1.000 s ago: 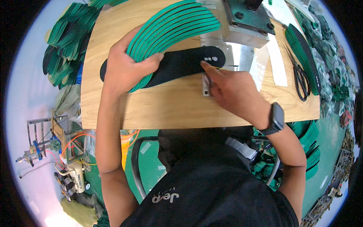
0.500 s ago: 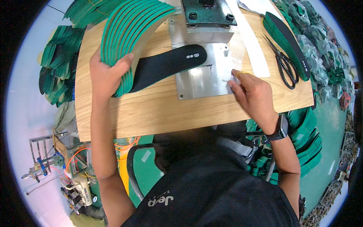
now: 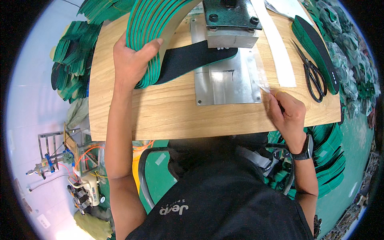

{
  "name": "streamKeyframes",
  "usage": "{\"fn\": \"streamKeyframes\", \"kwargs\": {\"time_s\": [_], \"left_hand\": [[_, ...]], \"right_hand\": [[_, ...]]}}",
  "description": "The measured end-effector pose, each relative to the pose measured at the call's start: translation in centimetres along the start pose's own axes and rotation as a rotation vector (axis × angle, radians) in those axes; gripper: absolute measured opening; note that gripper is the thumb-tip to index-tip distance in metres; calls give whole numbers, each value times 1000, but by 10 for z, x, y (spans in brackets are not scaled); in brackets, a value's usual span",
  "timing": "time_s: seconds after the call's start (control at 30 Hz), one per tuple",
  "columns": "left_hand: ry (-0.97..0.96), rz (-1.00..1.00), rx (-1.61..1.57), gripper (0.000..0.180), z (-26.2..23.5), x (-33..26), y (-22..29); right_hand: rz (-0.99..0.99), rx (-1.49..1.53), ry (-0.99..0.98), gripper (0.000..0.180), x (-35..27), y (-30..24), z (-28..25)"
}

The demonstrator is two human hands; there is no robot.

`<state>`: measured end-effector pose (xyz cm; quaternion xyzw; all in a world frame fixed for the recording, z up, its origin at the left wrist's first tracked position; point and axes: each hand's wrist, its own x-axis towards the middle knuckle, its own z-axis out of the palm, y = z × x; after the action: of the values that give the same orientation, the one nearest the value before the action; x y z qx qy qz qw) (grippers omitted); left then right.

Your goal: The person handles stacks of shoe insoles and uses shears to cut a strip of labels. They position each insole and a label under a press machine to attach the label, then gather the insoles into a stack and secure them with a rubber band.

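Working at the wooden bench (image 3: 168,116), you keep the steel plate (image 3: 228,84) bolted flat as a bed under the dark press head (image 3: 232,18). Your left hand (image 3: 134,60) clamps a fanned stack of green insoles (image 3: 156,28), thumb over the top, likely to stop them sliding. One black insole (image 3: 192,56) lies with its end under the head. Your right hand (image 3: 286,112) pinches a small clear strip (image 3: 264,88) at the plate's edge. Scissors (image 3: 314,78) rest well apart.

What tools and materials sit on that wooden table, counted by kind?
Fanned bundles of green insoles: 1
Single black-topped insoles under the press: 1
Stacks of insoles at right: 1
Scissors: 1
White strips: 1
Metal presses: 1
Total: 6
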<state>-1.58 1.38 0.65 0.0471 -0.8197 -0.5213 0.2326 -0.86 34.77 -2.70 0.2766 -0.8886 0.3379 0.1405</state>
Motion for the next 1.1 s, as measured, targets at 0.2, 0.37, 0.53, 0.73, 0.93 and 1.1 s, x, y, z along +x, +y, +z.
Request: {"fn": "streamKeyframes", "kwargs": {"time_s": [0.2, 0.37, 0.53, 0.73, 0.93, 1.1], "left_hand": [[20, -21, 9, 25, -3, 2, -3], [1, 2, -41, 24, -3, -1, -3], [-40, 29, 1, 28, -4, -2, -2], [-132, 67, 148, 32, -7, -9, -1], [-188, -59, 181, 33, -21, -18, 3], [-195, -5, 76, 33, -23, -24, -1]], "right_hand": [[38, -25, -21, 11, -7, 2, 0], [64, 31, 20, 12, -11, -3, 3], [15, 20, 15, 10, -14, -4, 4], [70, 20, -46, 18, -21, -17, -15], [164, -301, -135, 30, 2, -9, -3], [242, -300, -130, 30, 5, -5, 5]]}}
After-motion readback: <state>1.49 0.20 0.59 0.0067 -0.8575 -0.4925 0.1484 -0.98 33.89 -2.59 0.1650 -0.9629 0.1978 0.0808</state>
